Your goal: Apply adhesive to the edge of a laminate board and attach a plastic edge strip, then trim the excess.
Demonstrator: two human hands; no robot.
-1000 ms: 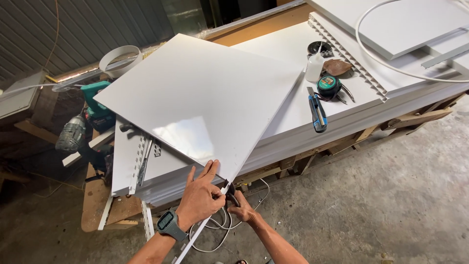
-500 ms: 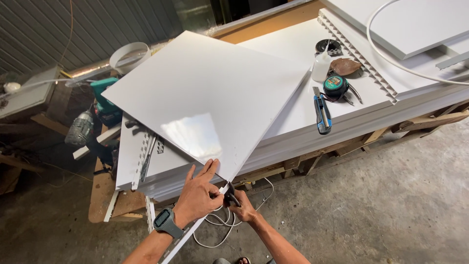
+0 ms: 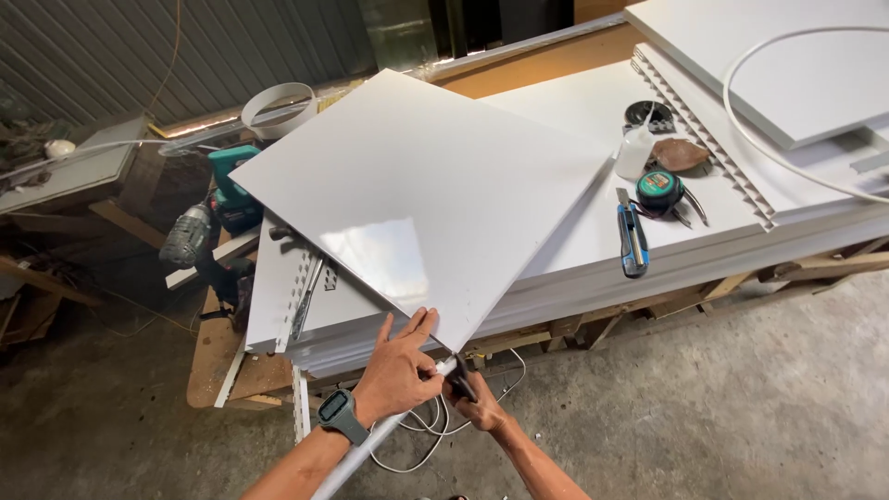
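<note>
Nearest me, my left hand [image 3: 396,372] lies with fingers spread flat on the near corner of the white panel [image 3: 421,194], a watch [image 3: 341,414] on its wrist. Just beside it, under that corner, my right hand [image 3: 477,400] is closed around a small dark tool [image 3: 460,375]; what kind I cannot tell. A white strip [image 3: 366,452] runs from that corner down past my left arm, and loose cable [image 3: 431,431] hangs below the hands. The panel lies skewed on a stack of white boards [image 3: 574,241], its near corner overhanging the stack's edge. Right of the panel, on the stack, lie a blue knife [image 3: 632,239], a tape measure [image 3: 658,192], a white bottle [image 3: 634,151] and a brown lump [image 3: 682,154]. Left of the panel sit a teal drill [image 3: 230,190] and another power tool [image 3: 188,236]. Beyond the panel's far left edge stands a white ring [image 3: 278,106].
</note>
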